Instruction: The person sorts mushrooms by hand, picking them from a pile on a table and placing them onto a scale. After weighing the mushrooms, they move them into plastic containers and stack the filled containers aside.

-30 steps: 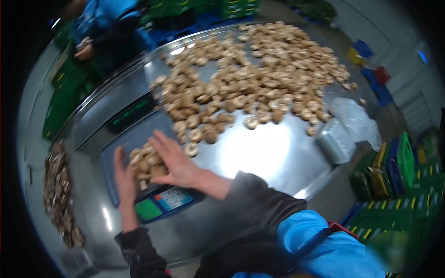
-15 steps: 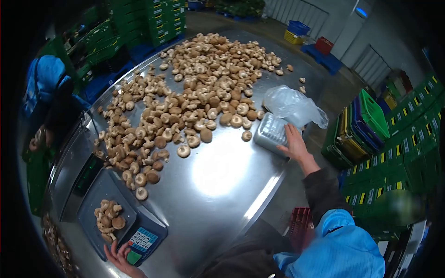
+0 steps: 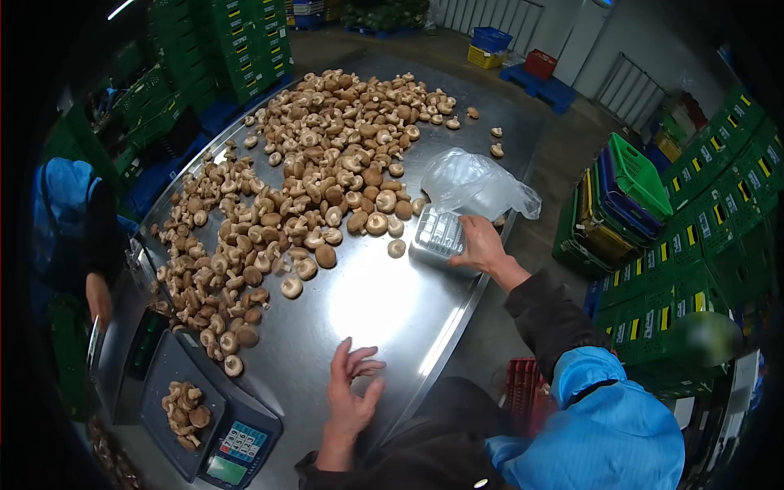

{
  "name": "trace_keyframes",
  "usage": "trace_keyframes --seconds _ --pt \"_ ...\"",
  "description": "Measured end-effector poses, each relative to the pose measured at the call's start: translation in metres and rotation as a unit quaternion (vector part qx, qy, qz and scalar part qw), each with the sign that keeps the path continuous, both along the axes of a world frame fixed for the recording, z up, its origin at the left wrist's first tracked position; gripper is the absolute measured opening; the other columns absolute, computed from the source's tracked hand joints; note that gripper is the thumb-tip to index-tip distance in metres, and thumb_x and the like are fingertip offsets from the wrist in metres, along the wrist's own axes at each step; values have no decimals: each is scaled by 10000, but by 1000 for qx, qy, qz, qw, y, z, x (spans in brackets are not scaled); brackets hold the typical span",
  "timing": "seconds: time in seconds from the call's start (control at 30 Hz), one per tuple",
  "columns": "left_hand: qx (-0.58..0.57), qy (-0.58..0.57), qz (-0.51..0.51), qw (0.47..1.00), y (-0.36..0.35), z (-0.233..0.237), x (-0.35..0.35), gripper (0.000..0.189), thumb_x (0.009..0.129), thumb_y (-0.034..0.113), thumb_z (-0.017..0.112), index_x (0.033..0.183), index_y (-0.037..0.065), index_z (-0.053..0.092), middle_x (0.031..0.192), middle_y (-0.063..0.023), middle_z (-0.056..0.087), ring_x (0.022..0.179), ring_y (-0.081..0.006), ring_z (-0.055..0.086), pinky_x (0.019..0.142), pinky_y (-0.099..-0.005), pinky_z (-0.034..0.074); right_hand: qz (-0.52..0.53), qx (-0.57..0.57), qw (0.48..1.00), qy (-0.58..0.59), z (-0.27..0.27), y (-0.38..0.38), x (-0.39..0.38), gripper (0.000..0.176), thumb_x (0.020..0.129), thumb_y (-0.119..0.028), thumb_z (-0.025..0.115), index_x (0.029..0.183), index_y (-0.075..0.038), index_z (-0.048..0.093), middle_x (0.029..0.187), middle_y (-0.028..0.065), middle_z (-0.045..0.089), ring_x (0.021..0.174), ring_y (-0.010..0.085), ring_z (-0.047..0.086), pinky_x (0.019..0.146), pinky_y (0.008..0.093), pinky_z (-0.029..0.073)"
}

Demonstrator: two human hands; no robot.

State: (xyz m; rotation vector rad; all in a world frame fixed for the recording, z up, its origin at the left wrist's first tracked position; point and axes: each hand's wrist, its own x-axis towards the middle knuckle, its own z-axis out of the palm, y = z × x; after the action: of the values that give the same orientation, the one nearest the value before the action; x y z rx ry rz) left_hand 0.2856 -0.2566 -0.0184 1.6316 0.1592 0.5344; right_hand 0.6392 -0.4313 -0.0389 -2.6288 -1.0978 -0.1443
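Brown mushrooms (image 3: 310,155) lie in a large heap on the metal table (image 3: 327,367). My right hand (image 3: 482,249) grips the near right side of a stack of clear plastic trays (image 3: 437,234), beside a crumpled clear bag (image 3: 474,184). Over the bare metal nearer to me, my left hand (image 3: 353,396) is empty, its fingers apart. A small pile of mushrooms (image 3: 186,412) rests on the platform of the digital scale (image 3: 233,441), left of that hand.
Another person (image 3: 69,220) in blue and dark clothing stands at the left edge. Green crates (image 3: 702,237) are stacked at the right and more (image 3: 245,49) at the upper left. A red crate (image 3: 523,384) sits below the table's right edge.
My left hand has left the scale's keypad area and moved right, over the table. The fingers of my right hand have closed around the tray stack. The whole view has shifted slightly.
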Motion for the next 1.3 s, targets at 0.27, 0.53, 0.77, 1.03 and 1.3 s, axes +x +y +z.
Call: trace_keyframes --seconds 0.27,0.53,0.77,1.03,1.3 --pt "-133 99 66 984 2 -24 0 589 874 -33 557 1406 11 307 1116 -157 603 880 -187 661 766 -272 511 8 -7 999 32 1 2 -1 947 528 -347 856 1269 68 438 1181 239 533 1120 397 505 988 432 406" --pt "-51 79 127 987 19 -11 6 682 825 2 650 1406 -2 293 1125 -154 609 907 -185 648 771 -279 506 189 101 963 165 37 21 -84 870 651 -359 789 1345 5 411 1235 213 502 1166 364 482 1028 432 375" --pt "57 200 21 978 71 -4 20 203 838 96 678 997 -20 629 832 -116 673 721 -189 667 606 -271 515 300 33 584 753 8 68 -161 717 891 -405 585 1433 -9 334 1325 223 518 1241 301 504 1056 411 388" --pt "-329 282 211 876 73 -80 27 322 919 25 457 1223 -56 386 956 -245 608 522 -270 623 386 -299 501 -33 121 672 730 -47 87 -148 503 977 -200 469 1411 -8 303 1006 233 647 722 279 693 615 346 574" --pt "-505 270 189 798 153 -110 115 355 890 -59 466 1224 -54 345 985 -265 606 593 -228 570 483 -292 488 -145 187 743 626 -90 175 -78 526 847 26 357 1370 -21 380 722 163 602 412 141 447 352 288 354"
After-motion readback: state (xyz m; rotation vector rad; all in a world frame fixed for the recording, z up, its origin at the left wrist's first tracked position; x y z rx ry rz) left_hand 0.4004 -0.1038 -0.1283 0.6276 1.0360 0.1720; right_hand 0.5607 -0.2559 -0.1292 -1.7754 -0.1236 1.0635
